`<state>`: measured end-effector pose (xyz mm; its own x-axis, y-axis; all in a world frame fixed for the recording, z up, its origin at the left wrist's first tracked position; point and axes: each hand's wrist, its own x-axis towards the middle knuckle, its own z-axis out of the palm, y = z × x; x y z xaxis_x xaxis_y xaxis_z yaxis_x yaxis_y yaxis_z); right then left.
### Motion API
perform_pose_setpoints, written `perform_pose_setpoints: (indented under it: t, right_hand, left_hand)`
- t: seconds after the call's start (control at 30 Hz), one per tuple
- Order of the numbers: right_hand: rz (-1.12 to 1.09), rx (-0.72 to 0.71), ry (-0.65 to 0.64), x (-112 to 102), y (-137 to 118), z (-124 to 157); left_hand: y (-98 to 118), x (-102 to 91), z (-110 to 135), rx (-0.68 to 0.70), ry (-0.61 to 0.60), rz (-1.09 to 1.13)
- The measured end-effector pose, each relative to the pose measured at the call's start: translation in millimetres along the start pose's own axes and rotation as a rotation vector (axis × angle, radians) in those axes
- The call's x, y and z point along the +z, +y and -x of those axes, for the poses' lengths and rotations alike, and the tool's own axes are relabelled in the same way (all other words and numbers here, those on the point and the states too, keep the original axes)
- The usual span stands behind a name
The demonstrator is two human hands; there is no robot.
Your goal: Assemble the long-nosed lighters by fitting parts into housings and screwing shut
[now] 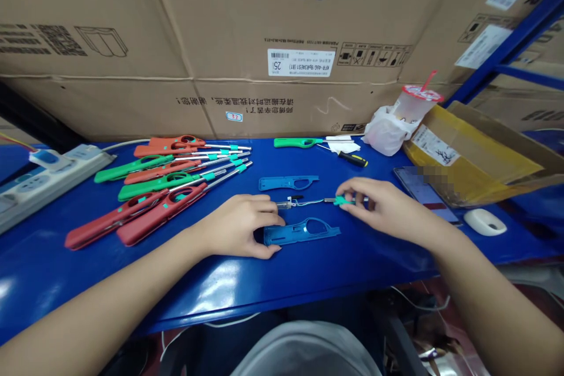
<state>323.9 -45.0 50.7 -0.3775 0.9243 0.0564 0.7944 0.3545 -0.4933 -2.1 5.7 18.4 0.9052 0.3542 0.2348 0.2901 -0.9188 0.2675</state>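
Observation:
My left hand (242,226) is closed around the left end of a blue lighter handle half (304,232) lying on the table, thumb on the near edge and fingers across the far edge. Right beside those fingers is a small igniter part (285,204) with a black tip; whether the fingers also hold it is hidden. Thin wires (311,203) run from it to a metal lighter tube with a green piece (343,201), pinched in my right hand (372,205). Behind them rests the other blue handle half (288,183), touched by neither hand.
Several red, orange and green lighters (163,205) lie at the left near a power strip (53,179). Farther back are a green lighter (295,143) and a screwdriver (352,158). A phone (423,191), white mouse (484,222), bagged cup (414,106) and yellow-taped box (471,153) occupy the right.

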Motion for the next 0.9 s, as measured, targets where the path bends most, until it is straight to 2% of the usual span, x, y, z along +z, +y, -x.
perform_pose_setpoints:
  t: [0.13,0.27,0.37,0.43,0.57,0.63,0.8,0.9]
  right_hand:
    - [0.026,0.051,0.041,15.3,6.9,-41.2]
    - [-0.071,0.063,-0.023,31.3,17.1,-67.8]
    - [-0.106,0.055,-0.033,20.4,17.0,-73.3]
    - [-0.096,0.051,0.028,5.0,14.8,-74.6]
    - [-0.061,0.027,0.107,-14.6,17.7,-80.5]
    - [-0.060,0.002,0.108,-10.3,24.7,-85.2]
    - [-0.109,-0.086,0.052,18.7,43.4,-93.1]
    - [-0.128,-0.096,0.031,23.5,46.8,-92.3]
  left_hand:
    - [1.2,4.0,-1.1,0.015,0.020,-0.002]
    - [0.6,4.2,0.5,0.022,0.018,-0.013]
    - [-3.8,-2.8,2.8,0.025,0.047,-0.015]
    - [-10.0,-9.6,4.6,0.006,0.112,-0.015]
    - [-29.6,-14.9,8.1,-0.138,0.260,-0.084]
    - [-40.2,-10.2,9.3,-0.191,0.250,-0.099]
    - [-58.0,9.3,9.5,-0.208,0.209,-0.065]
    - [-62.6,16.0,8.1,-0.209,0.214,-0.046]
